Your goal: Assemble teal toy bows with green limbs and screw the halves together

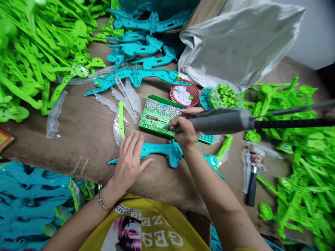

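Left hand spread, palm down over the left end of a blue plastic part, which lies on the brown table near its front edge. Right hand wrapped round a grey power driver; nose seemingly above the green screw tray, fingers partly hiding it. 1 red-handled tool in the tray.

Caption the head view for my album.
Left hand over blue part, right hand gripping grey tool, green tray beyond.
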